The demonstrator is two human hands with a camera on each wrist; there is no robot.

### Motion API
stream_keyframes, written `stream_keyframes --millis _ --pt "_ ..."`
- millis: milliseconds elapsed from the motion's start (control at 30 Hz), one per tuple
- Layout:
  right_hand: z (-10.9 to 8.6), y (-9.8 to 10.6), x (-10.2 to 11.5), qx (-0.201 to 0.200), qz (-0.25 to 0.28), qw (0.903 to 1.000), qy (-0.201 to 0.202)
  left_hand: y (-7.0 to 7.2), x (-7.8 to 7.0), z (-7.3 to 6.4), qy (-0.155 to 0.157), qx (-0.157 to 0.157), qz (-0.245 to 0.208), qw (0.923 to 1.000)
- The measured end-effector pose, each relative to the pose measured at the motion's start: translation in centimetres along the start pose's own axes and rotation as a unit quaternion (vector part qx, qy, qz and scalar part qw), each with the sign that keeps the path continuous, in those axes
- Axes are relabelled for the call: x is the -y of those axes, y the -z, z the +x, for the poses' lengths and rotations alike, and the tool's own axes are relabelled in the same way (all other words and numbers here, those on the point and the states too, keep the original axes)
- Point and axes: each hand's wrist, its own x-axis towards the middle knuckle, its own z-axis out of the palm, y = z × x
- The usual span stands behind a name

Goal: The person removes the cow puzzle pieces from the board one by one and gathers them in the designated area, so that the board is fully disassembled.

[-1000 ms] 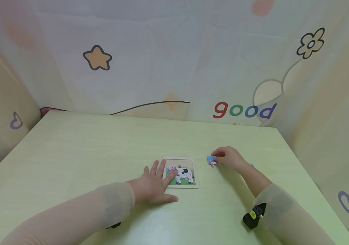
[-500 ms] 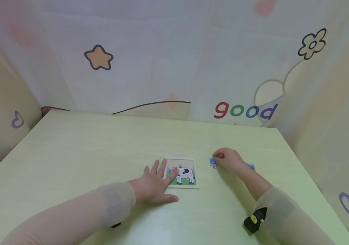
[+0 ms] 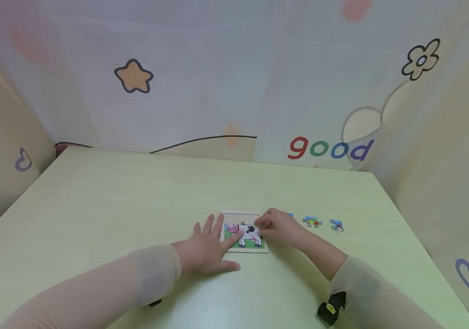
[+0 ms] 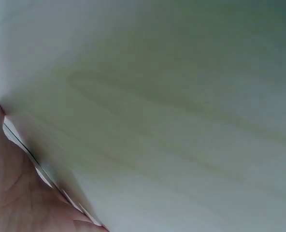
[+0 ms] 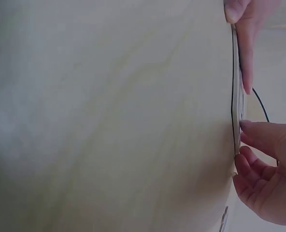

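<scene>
A square wooden puzzle frame [image 3: 265, 244] lies on the table. In its lower part shows a cow picture [image 3: 251, 229]; the upper strip is bare wood. My left hand [image 3: 206, 252] rests spread over the frame's left edge, its index finger touching the cow. At the frame's right edge is my right hand [image 3: 282, 227], with bent fingers and its thumb touching the puzzle. The right wrist view has the right hand [image 5: 273, 179] edge-on beside the frame [image 5: 235, 106], with the left hand [image 5: 247, 41] above. Whether a piece sits between the right fingertips is hidden.
Right of the frame lie a blue puzzle piece [image 3: 290, 214], partly covered by my right hand, a piece with red and green [image 3: 312, 222] and a blue piece [image 3: 336, 225]. A patterned cloth [image 3: 201, 91] stands behind the pale table [image 3: 135, 196].
My right hand has moved left from a loose piece at the right to the frame's right edge, uncovering pieces behind it. My left hand has stayed on the frame.
</scene>
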Motion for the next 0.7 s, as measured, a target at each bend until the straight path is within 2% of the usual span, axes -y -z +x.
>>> stream_keyframes --millis 367,533,700 --pt "0.09 0.13 0.44 0.006 -0.006 0.9998 -0.017 0.07 -0.03 0.23 0.003 0.005 0.000 1.0000" --pt "0.39 0.08 0.44 0.016 0.011 0.9991 -0.039 0.11 -0.20 0.18 0.003 0.010 0.011 0.9999" --pt "0.57 0.01 0.25 0.022 0.037 0.9981 -0.043 0.00 -0.27 0.31 0.007 0.008 0.024 0.9997"
